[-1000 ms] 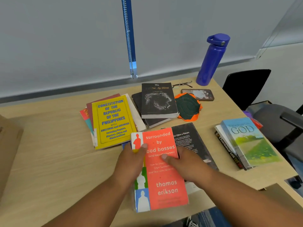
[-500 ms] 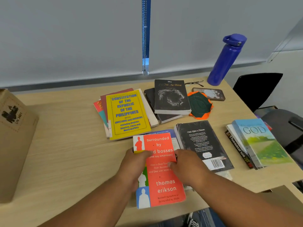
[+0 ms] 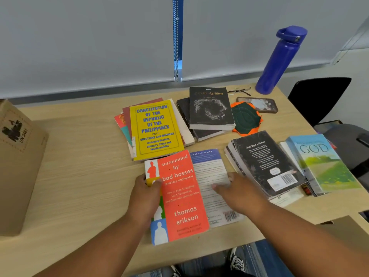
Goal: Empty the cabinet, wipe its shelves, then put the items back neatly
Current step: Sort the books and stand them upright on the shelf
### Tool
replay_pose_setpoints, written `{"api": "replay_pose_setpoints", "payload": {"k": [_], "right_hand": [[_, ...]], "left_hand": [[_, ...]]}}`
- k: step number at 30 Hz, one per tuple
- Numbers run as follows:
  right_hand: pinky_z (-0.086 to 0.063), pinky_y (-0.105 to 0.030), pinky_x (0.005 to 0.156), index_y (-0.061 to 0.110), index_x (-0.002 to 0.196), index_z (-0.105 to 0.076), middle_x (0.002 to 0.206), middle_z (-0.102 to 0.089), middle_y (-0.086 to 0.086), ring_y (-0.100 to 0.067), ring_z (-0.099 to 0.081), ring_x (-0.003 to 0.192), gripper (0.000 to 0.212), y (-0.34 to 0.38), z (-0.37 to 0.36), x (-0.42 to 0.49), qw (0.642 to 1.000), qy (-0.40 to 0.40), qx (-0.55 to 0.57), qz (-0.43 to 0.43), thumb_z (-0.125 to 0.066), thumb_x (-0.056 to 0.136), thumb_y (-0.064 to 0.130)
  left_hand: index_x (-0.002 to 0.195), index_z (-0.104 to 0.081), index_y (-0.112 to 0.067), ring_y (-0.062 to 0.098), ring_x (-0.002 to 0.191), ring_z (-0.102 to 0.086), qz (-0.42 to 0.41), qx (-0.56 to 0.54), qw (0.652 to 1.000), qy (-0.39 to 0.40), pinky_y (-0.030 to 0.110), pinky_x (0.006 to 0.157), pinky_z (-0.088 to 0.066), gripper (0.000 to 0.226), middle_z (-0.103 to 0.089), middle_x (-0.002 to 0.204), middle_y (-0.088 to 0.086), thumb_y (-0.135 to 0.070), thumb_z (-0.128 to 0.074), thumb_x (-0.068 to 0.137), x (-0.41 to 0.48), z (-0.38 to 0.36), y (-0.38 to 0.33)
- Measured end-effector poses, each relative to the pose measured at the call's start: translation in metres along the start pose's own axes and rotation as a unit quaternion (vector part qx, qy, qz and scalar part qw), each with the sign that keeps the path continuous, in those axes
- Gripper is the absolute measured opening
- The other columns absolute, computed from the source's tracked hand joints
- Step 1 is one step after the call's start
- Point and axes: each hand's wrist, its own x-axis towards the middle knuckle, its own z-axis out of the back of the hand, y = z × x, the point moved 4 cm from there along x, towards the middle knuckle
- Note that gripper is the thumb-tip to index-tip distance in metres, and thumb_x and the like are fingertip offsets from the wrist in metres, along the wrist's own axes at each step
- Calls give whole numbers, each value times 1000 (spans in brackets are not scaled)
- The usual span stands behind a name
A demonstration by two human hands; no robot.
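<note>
An orange paperback, "surrounded by bad bosses" (image 3: 179, 196), lies at the near edge of the wooden table (image 3: 79, 176). My left hand (image 3: 145, 198) grips its left edge, thumb on the cover. The orange book partly covers a blue-and-white book (image 3: 207, 166) that lies back cover up. My right hand (image 3: 237, 194) presses flat on that book. Around them lie a yellow "Constitution" book (image 3: 153, 128) on a small stack, a black "As Old As Time" book (image 3: 209, 108) on another, a black "Once Upon a Dream" book (image 3: 261, 160), and a "GOD" book (image 3: 319, 162). No cabinet is in view.
A cardboard box (image 3: 18, 166) stands at the table's left end. At the back right are a blue bottle (image 3: 279, 60), a phone (image 3: 257, 103), glasses (image 3: 239, 90) and a green-and-orange cloth (image 3: 245, 118). A black chair (image 3: 317, 96) stands beyond the right edge.
The orange book has slid left in my left hand, uncovering the blue-and-white book. My right hand moved off the orange cover onto that book. My view shifted left.
</note>
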Motion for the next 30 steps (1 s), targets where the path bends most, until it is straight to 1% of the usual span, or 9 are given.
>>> {"api": "replay_pose_setpoints", "payload": {"k": [6, 10, 13, 15, 18, 21, 25, 28, 30], "right_hand": [[-59, -35, 70, 11, 103, -71, 85, -78, -3, -23, -76, 81, 24, 12, -1, -12, 949, 95, 279, -114, -70, 93, 33], [-61, -40, 77, 20, 91, -71, 85, -77, 1, -20, -74, 79, 13, 18, 28, -16, 977, 1, 208, -46, -73, 90, 32], [-57, -39, 76, 24, 82, -63, 85, -70, 5, -18, -68, 80, 20, 32, 74, -24, 991, -117, 60, 0, -74, 85, 40], [-58, -41, 77, 25, 88, -60, 88, -67, 6, -18, -67, 83, 21, 50, 90, -34, 990, -139, -22, 33, -72, 84, 42], [-51, -32, 72, 26, 92, -57, 89, -64, 6, -14, -62, 79, 24, 75, 70, -43, 985, -112, -89, 100, -70, 83, 44], [-49, -30, 79, 28, 105, -62, 103, -65, 10, -10, -60, 90, 26, 76, 6, -45, 985, 13, -97, 140, -67, 89, 47], [-48, -32, 97, 37, 125, -54, 123, -53, 16, -9, -51, 117, 37, 49, -9, -31, 982, -54, -109, 148, -66, 91, 44], [-48, -30, 94, 36, 145, -36, 135, -49, 14, -6, -49, 118, 77, 25, 1, -21, 996, -48, -40, 69, -74, 81, 55], [-50, -19, 72, 35, 133, -43, 120, -58, 16, 2, -57, 95, 69, 16, -1, -17, 999, 10, 50, 19, -78, 77, 57]], "left_hand": [[117, -52, -27, 24, 86, -76, 19, -44, 998, 29, 53, 84, -60, 26, -73, 106, 2, -31, -67, 97, -5, -20, 3], [121, -51, -28, 25, 88, -76, 28, -52, 998, 31, 55, 85, -60, 30, -72, 109, 2, -29, -68, 96, -3, -16, 9], [117, -48, -32, 25, 87, -75, 11, -24, 999, 23, 53, 85, -60, 30, -71, 107, 0, -28, -68, 96, -2, -14, 12], [116, -47, -33, 24, 86, -75, 6, -20, 999, 24, 52, 84, -60, 30, -71, 106, 0, -29, -68, 96, -1, -17, 13], [124, -47, -27, 27, 85, -76, 21, -51, 998, 34, 54, 82, -60, 32, -73, 106, 4, -30, -65, 98, -2, -25, 12], [122, -51, -23, 29, 87, -76, 45, -115, 991, 60, 48, 77, -61, 31, -76, 103, 9, -45, -55, 101, -4, -29, 6], [131, -53, -21, 29, 95, -75, 59, -107, 984, 133, 46, 80, -60, 61, -76, 111, 6, -66, -56, 92, -3, -32, 2], [123, -49, -28, 19, 88, -76, 33, -87, 987, 132, 35, 67, -60, 45, -76, 107, -1, -43, -74, 88, -5, -35, 1], [119, -51, -30, 21, 88, -77, 25, -93, 985, 142, 37, 67, -61, 46, -76, 106, 0, -27, -81, 84, -9, -38, 1]]}}
